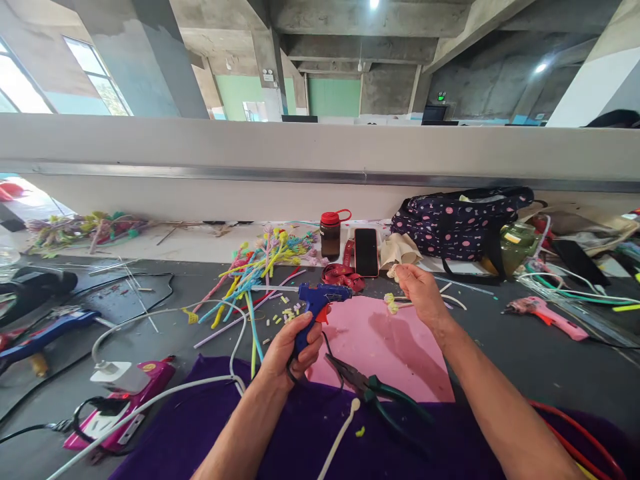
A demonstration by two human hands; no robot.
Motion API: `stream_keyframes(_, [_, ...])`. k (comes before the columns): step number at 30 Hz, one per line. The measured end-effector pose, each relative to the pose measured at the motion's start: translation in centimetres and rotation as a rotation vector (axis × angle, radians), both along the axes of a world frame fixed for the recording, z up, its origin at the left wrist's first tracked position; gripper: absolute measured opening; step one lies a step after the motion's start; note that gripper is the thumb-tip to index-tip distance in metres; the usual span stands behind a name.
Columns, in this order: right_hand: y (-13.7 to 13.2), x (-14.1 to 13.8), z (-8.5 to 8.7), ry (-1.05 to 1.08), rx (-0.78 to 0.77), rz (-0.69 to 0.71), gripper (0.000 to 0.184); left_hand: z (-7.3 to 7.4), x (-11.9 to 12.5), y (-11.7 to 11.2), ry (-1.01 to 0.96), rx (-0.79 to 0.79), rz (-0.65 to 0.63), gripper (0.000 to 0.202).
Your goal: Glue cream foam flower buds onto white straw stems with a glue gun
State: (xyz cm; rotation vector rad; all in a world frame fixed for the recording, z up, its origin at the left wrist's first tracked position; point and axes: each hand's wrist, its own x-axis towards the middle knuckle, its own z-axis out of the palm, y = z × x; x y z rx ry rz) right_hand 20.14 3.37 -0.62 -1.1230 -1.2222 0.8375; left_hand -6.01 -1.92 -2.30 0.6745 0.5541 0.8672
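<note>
Blue glue gun (313, 300) sits in the left hand (295, 347), fingers wrapped around the handle below the orange trigger, nozzle facing right. The right hand (420, 293), apart from the nozzle, pinches a small pale piece (393, 272) between its fingertips. Just below, a yellow flower-like piece (391, 304) shows; whether that hand also holds it cannot be determined. Beneath lie a pink sheet (345, 340) and open-handled pliers (367, 383); beyond, a bundle of coloured stems (250, 267). The step in hand appears to be glue application; the next move likely calls for aligning nozzle and piece, keeping fingertips clear of hot glue.
</note>
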Motion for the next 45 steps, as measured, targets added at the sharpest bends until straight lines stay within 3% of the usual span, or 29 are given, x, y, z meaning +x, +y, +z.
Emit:
stream_keyframes(8, [-1.3,-1.2,1.1,-0.115,0.045,0.096,0.032,0.1,0.0,-0.2,0.022,0.011,-0.006,0.037])
stream_keyframes(12, [-1.7,-1.7,1.5,-0.205,0.164,0.181,0.025,0.5,0.4,-0.6,0.044,0.053,0.051,0.023])
stream_keyframes(14, [-1.5,-1.8,1.3,-0.105,0.087,0.208,0.024,0.6,0.6,-0.7,0.062,0.070,0.060,0.021])
stream_keyframes(19, [-0.2,-1.5,0.4,0.413,-0.209,0.193,0.025,0.1,0.4,-0.5,0.101,0.089,0.004,0.029])
stream_keyframes(25, [0.5,-1.3,0.2,0.495,-0.237,0.184,0.024,-0.2,0.3,-0.3,0.120,0.102,0.024,0.034])
stream_keyframes(36, [-0.8,-2.0,0.3,0.387,-0.170,0.269,0.035,0.1,0.3,-0.5,0.119,0.092,0.029,0.032])
stream_keyframes(42, [-0.8,-2.1,0.0,0.256,-0.082,0.155,0.044,0.2,0.4,-0.7,0.081,0.090,0.061,0.023])
stream_keyframes(45, [-0.6,-2.2,-0.1,0.245,-0.040,0.094,0.039,0.2,0.4,-0.7,0.083,0.086,0.043,0.022])
